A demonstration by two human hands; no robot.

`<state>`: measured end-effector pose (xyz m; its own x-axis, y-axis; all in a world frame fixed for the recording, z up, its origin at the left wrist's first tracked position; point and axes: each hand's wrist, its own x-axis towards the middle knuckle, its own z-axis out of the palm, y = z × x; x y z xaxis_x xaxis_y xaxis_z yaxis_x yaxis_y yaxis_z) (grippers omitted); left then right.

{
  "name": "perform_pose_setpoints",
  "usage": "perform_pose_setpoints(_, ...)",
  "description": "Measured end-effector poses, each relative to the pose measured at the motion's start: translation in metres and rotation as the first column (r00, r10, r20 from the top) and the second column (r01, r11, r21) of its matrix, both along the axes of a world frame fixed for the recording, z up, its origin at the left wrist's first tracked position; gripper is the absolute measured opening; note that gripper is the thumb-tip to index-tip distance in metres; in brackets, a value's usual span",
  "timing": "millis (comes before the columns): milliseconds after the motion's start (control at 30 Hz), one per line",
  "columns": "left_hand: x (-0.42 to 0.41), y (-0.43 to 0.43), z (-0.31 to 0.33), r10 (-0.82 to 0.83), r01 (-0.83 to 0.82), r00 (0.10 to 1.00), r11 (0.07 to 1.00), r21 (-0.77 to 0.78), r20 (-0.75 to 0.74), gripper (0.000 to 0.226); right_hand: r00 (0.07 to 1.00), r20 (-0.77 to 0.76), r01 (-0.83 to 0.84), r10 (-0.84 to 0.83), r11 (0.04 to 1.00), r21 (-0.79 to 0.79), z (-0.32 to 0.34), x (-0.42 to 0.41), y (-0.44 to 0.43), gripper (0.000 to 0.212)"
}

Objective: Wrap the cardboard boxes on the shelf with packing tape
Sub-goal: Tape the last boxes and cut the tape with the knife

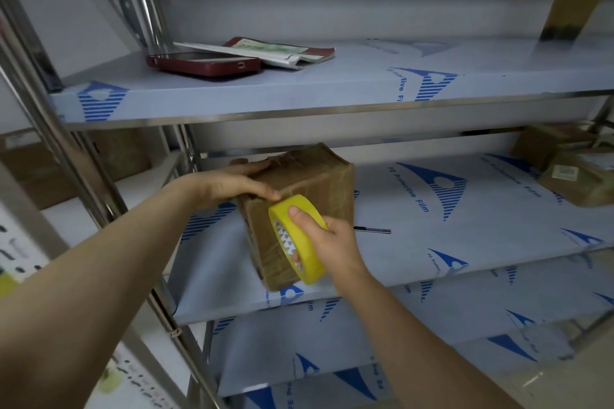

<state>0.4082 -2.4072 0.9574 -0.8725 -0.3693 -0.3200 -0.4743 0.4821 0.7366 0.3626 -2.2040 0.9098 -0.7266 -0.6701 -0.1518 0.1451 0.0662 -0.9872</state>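
A red phone (pixel 202 65) lies on the upper shelf (pixel 365 80). Below it, the left hand (pixel 232 186) grips the top left edge of a cardboard box (pixel 309 183), fingers over the top and thumb on the near face. The box sits tilted on the middle shelf (pixel 465 242). Against its near face the right hand (pixel 332 239) grasps a yellow tape roll (pixel 310 262), thumb on the rim, fingers through the core. A dark pen (pixel 372 230) lies just right; more boxes (pixel 578 176) stand far right.
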Motion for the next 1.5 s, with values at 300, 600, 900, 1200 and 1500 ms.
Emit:
perform_pose_setpoints(300,0.023,0.010,-0.001,0.179,-0.170,0.956,0.984,0.059,-0.233,0.105,1.000,0.008,-0.024,0.025,0.993,-0.112,0.033,0.007,0.024,0.033)
perform_pose_setpoints(600,0.056,0.016,-0.028,0.439,-0.323,0.879,0.835,0.445,-0.187,0.063,0.953,-0.073,-0.300,0.295,0.952,-0.067,0.081,0.006,0.008,0.016)
perform_pose_setpoints(900,0.069,-0.005,-0.081,0.663,-0.482,0.737,0.654,0.583,-0.134,0.050,0.954,-0.264,-0.125,0.140,0.990,0.071,0.059,-0.001,-0.055,0.042)
perform_pose_setpoints(1200,0.040,-0.026,-0.131,0.828,-0.594,0.499,0.541,0.595,-0.254,0.035,0.942,-0.228,-0.206,0.244,0.962,0.179,0.028,0.008,-0.124,0.039)
perform_pose_setpoints(1500,0.004,-0.033,-0.148,0.866,-0.686,0.415,0.500,0.528,-0.280,0.042,0.985,0.018,-0.170,0.170,0.971,0.168,0.009,-0.025,-0.138,0.054)
